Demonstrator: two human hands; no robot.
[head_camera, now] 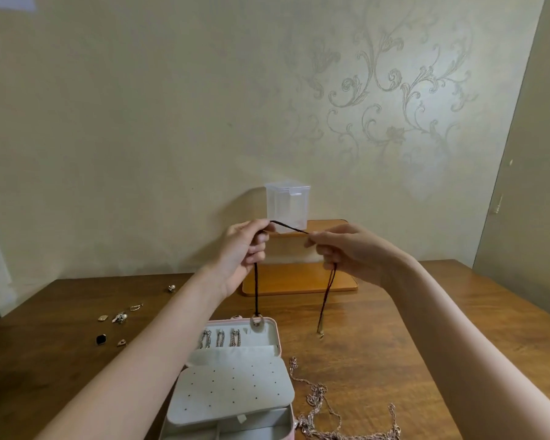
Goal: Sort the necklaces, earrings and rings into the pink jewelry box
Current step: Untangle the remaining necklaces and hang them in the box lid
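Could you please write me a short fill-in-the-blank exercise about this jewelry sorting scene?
1. Both hands, left hand and right hand, hold a dark braided ____ necklace.
2. The open pink jewelry box sits on a ____ table.
3. The tangled gold chains lie to the box's ____.

Missing words: cord; wooden; right

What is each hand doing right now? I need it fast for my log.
Left hand: pinches the black cord necklace, pendant hanging.
Right hand: grips the same cord's other side.

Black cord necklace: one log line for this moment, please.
black cord necklace | left hand and right hand pinch it, raised | pendant over pink jewelry box
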